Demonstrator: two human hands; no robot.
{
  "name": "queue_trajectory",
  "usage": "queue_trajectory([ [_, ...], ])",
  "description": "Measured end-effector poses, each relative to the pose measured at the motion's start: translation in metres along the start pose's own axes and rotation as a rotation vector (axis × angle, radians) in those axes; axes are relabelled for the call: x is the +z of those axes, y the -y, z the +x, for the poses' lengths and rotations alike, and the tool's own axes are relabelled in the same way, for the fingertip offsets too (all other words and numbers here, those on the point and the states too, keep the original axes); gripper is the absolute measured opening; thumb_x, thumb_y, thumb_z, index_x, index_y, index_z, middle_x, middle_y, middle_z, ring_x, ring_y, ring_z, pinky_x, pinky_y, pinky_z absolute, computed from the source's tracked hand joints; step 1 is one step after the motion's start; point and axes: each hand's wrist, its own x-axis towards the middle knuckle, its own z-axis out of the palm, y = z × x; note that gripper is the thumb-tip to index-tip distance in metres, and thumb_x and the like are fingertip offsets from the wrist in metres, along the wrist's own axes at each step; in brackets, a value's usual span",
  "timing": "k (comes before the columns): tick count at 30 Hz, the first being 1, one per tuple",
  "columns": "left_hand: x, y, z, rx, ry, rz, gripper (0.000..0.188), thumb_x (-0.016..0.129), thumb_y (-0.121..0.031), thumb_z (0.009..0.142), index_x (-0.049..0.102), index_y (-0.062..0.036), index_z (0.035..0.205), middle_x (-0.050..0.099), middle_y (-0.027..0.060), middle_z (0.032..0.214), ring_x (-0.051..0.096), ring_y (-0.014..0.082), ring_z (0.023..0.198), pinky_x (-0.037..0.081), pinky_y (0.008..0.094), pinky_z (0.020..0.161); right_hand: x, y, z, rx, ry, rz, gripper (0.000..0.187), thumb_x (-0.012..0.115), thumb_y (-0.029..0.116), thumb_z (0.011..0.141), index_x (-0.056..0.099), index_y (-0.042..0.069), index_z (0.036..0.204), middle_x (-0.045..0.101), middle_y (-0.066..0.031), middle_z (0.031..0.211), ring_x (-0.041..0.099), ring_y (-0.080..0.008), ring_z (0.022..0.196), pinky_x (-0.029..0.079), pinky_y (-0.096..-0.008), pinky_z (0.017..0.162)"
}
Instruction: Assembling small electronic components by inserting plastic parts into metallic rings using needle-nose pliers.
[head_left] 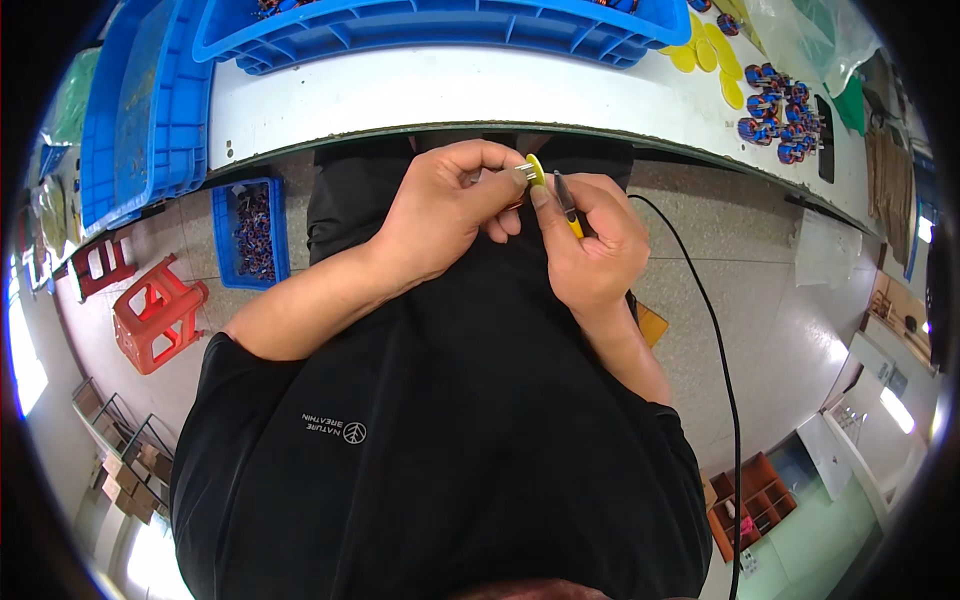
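Just in front of the table edge, both my hands meet over my lap. My left hand [445,205] is closed, thumb and forefinger pinching a small part with thin metal pins [524,171]; most of its body is hidden by the fingers. A thin round yellow disc [537,167] stands on edge against the pins. My right hand [600,240] has its thumb at the disc's lower edge. Its curled fingers also keep a slim tool with a dark pointed tip and yellow handle [573,222], tip pointing away from me; I cannot tell its exact kind.
On the white table [400,95] stands a long blue bin [440,35] of coils. Yellow discs [706,55] and blue-and-copper coils [785,115] lie at right. An upright blue crate [145,110], a floor bin [222,235] and red stool [158,312] are left; a black cable [722,350] hangs right.
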Motion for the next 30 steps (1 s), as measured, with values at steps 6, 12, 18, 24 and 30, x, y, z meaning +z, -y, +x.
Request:
queue_trajectory([
  [6,0.002,-0.002,0.006,-0.09,-0.067,0.091,0.011,0.066,-0.004,0.1,0.071,0.0026,0.108,0.07,0.0081,0.083,0.064,0.0109,0.067,0.053,0.02,0.06,0.006,-0.004,-0.005,-0.073,-0.011,-0.018,0.012,0.079,-0.008,0.082,0.075,-0.004,0.092,0.074,-0.0097,0.089,0.062,-0.0165,0.071,0.05,-0.0265,0.065],
  [12,0.0,0.007,0.007,-0.137,-0.046,0.005,0.009,0.067,-0.005,0.1,0.071,0.001,0.106,0.07,0.0081,0.084,0.066,0.0118,0.069,0.054,0.0197,0.062,0.007,-0.009,-0.011,-0.06,-0.014,-0.053,0.022,0.077,-0.012,0.076,0.076,-0.004,0.096,0.075,-0.0123,0.09,0.067,-0.0208,0.073,0.053,-0.0285,0.066],
  [18,0.006,0.009,0.006,-0.155,-0.041,-0.167,0.011,0.065,-0.006,0.102,0.069,0.0009,0.11,0.071,0.0101,0.098,0.068,0.0131,0.076,0.056,0.0218,0.067,0.007,-0.01,-0.014,-0.067,-0.078,-0.079,0.02,0.077,-0.011,0.079,0.075,-0.003,0.098,0.075,-0.0123,0.092,0.067,-0.0211,0.074,0.053,-0.0285,0.068],
  [24,0.006,0.014,0.005,-0.006,-0.045,-0.143,0.015,0.06,-0.005,0.106,0.066,0.0005,0.118,0.07,0.0109,0.116,0.069,0.0139,0.083,0.058,0.0232,0.07,-0.007,-0.014,-0.016,0.067,-0.157,-0.08,0.017,0.074,-0.008,0.086,0.072,-0.003,0.102,0.075,-0.0119,0.096,0.065,-0.0203,0.076,0.053,-0.0286,0.071],
  [30,-0.006,0.013,0.005,0.027,0.13,-0.107,0.024,0.06,-0.006,0.108,0.061,0.0014,0.131,0.067,0.0147,0.127,0.071,0.016,0.081,0.058,0.0219,0.067,-0.012,-0.019,-0.009,0.049,-0.163,0.103,0.015,0.072,-0.006,0.09,0.07,-0.002,0.104,0.074,-0.0117,0.099,0.064,-0.0191,0.078,0.053,-0.0287,0.074],
])
